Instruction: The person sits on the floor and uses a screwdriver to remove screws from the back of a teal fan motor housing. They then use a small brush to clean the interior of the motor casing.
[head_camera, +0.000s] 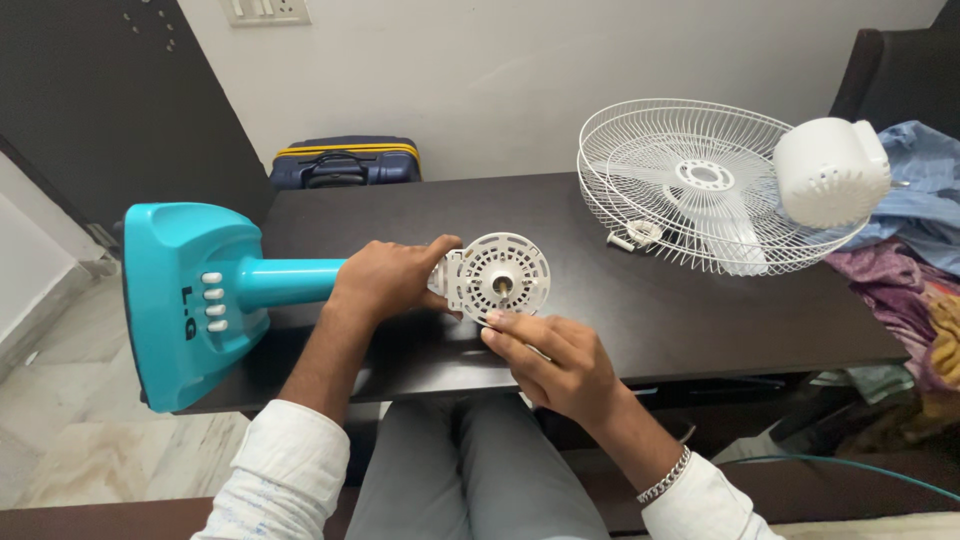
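Observation:
A teal fan stand (190, 300) lies on its side on the dark table (700, 320), its base with white buttons at the left and its neck pointing right. My left hand (385, 280) is wrapped around the neck just behind the white round motor mount (497, 275). My right hand (550, 360) touches the lower edge of that mount with its fingertips. The mount's slotted face points toward me.
A white wire fan guard (640, 160) with blades inside lies at the table's back right, a white motor housing (830, 170) beside it. A small white nut (640, 233) rests near the guard. Clothes are piled at the right; a blue suitcase (345, 160) stands behind the table.

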